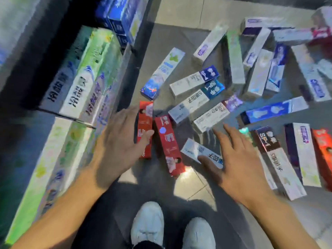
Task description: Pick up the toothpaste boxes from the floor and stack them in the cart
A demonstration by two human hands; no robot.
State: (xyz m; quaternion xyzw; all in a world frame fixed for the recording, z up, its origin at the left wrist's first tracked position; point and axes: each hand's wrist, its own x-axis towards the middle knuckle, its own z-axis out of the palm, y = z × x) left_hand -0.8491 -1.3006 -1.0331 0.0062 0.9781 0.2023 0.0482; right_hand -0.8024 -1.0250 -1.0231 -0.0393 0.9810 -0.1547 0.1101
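Many toothpaste boxes lie scattered on the tiled floor [185,13]. My left hand [118,141] hovers open, its fingertips over a red box [145,121]; a second red box [168,141] lies just to the right of it. Over a white box with blue print [195,150] my right hand [239,159] is spread open, thumb touching it. Neither hand holds anything. On the left is the cart [21,90] with stacked green-and-white boxes [86,76] and blue boxes [122,13] farther back.
My two white shoes [149,223] stand at the bottom centre on the floor. More boxes, white, blue, purple and red, spread toward the right edge, such as a long blue box [267,110]. The picture is motion-blurred.
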